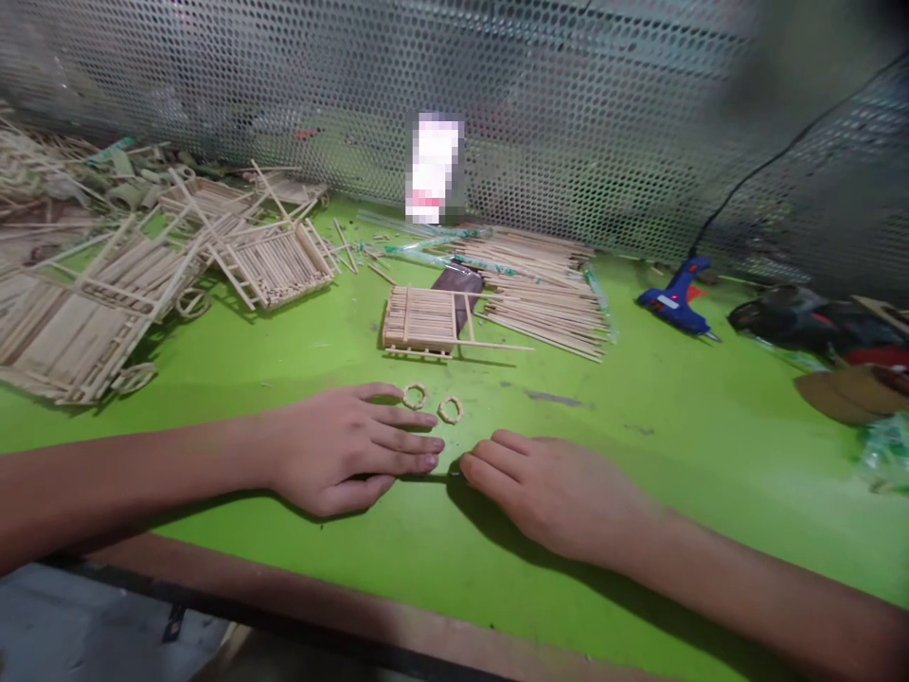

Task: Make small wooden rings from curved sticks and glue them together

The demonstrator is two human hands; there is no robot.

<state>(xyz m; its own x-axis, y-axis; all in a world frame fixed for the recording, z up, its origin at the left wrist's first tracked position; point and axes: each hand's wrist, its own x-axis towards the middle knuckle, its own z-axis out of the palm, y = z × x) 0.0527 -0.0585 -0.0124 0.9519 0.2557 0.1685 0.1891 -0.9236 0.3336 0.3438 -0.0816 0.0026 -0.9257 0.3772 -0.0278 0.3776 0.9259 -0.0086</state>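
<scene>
My left hand lies palm down on the green table, fingers stretched out to the right. My right hand has its fingers curled closed on the tabletop, around one end of a thin dark strip that runs toward my left fingertips. What this strip is cannot be made out. Two small wooden rings lie just beyond my left fingertips, one near the index finger. Behind them sits a small cart body of sticks, propped by a dark block.
Loose sticks and plastic wrappers lie at the back. Several stick carts crowd the left. A blue glue gun with a cord stands back right, near brown tape. A perforated metal screen rises behind; a blurred bright rectangle leans there.
</scene>
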